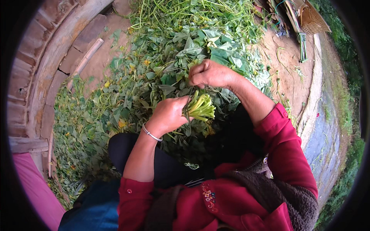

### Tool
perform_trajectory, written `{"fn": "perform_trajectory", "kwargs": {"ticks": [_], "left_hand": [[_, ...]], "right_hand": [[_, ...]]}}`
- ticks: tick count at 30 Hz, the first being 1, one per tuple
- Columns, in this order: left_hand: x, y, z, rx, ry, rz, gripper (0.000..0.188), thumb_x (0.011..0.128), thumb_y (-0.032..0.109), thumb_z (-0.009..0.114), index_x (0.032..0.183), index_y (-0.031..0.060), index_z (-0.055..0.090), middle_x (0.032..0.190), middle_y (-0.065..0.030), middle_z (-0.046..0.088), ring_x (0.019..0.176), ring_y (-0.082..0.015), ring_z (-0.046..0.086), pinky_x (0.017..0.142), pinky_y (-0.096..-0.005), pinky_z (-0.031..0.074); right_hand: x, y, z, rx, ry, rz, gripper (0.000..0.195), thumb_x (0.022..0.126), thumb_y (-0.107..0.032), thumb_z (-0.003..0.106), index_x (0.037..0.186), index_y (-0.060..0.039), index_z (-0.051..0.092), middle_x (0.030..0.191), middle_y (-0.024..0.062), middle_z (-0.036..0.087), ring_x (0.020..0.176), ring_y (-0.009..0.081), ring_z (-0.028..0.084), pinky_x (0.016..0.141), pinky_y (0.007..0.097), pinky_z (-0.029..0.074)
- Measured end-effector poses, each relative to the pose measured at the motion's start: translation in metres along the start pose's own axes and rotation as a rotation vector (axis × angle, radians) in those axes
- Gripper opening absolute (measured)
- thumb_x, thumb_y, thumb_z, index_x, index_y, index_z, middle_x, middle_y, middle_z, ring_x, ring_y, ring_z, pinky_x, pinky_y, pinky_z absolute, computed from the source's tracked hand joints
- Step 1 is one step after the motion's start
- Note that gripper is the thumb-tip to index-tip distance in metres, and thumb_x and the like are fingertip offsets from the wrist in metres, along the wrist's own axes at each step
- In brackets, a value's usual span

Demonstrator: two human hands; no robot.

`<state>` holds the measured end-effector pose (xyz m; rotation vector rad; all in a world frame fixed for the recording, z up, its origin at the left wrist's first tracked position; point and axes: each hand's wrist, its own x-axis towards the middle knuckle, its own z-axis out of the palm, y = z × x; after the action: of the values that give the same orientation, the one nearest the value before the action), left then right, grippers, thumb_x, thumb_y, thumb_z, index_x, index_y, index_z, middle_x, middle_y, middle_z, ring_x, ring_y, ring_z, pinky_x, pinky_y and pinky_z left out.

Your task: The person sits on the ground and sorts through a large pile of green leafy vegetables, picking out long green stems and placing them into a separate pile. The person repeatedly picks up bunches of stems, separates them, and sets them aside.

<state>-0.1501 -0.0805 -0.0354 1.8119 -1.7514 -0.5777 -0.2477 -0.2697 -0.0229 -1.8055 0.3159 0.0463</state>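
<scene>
My left hand (167,115), with a bracelet at the wrist, is closed around a bundle of leafy green stems (202,107). The pale cut ends stick out to the right, past my thumb. A thin dark tie strand (187,111) loops around the bundle beside the thumb. Just above, my right hand (212,74) has its fingers pinched together, and the strand runs up towards them. The fingertips themselves are partly hidden. Beneath both hands spreads a large heap of leafy vines (130,86), with a few yellowed leaves in it.
A wooden plank wall (24,86) with a log sill runs along the left, and a stick (86,59) lies near it. Pink cloth (34,187) hangs at lower left. At upper right are a woven basket (310,18) and a bunch of green strips (302,47), near the earthen floor's edge.
</scene>
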Motion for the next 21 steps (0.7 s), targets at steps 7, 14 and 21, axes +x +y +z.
{"fn": "perform_trajectory", "kwargs": {"ticks": [7, 14, 21], "left_hand": [[-0.009, 0.006, -0.011, -0.6, 0.315, -0.065, 0.052, 0.07, 0.021, 0.078, 0.11, 0.0024, 0.05, 0.093, -0.0063, 0.063, 0.083, -0.0141, 0.061, 0.076, -0.0281, 0.049], [-0.013, 0.015, -0.018, -0.974, 0.388, -0.065, 0.054, 0.077, 0.008, 0.069, 0.123, 0.0023, 0.039, 0.113, -0.0041, 0.051, 0.102, -0.0123, 0.052, 0.09, -0.0269, 0.042], [-0.011, 0.026, -0.012, -0.979, 0.318, 0.083, 0.053, 0.08, 0.009, 0.066, 0.126, 0.0004, 0.039, 0.111, -0.0055, 0.054, 0.103, -0.0133, 0.052, 0.09, -0.0277, 0.042]], "right_hand": [[-0.003, -0.001, 0.031, 0.753, 0.079, 0.247, 0.017, 0.075, -0.008, 0.057, 0.059, -0.0065, 0.052, 0.053, -0.0018, 0.04, 0.05, 0.0104, 0.038, 0.053, 0.0274, 0.037], [0.008, -0.018, 0.045, 1.306, 0.097, 0.186, 0.015, 0.085, -0.018, 0.056, 0.083, -0.0036, 0.055, 0.085, 0.009, 0.061, 0.079, 0.0225, 0.061, 0.081, 0.038, 0.048], [0.008, -0.036, 0.049, 1.337, -0.098, 0.036, 0.029, 0.089, -0.028, 0.053, 0.097, -0.0008, 0.055, 0.082, 0.0121, 0.061, 0.082, 0.0279, 0.062, 0.075, 0.0411, 0.052]]}}
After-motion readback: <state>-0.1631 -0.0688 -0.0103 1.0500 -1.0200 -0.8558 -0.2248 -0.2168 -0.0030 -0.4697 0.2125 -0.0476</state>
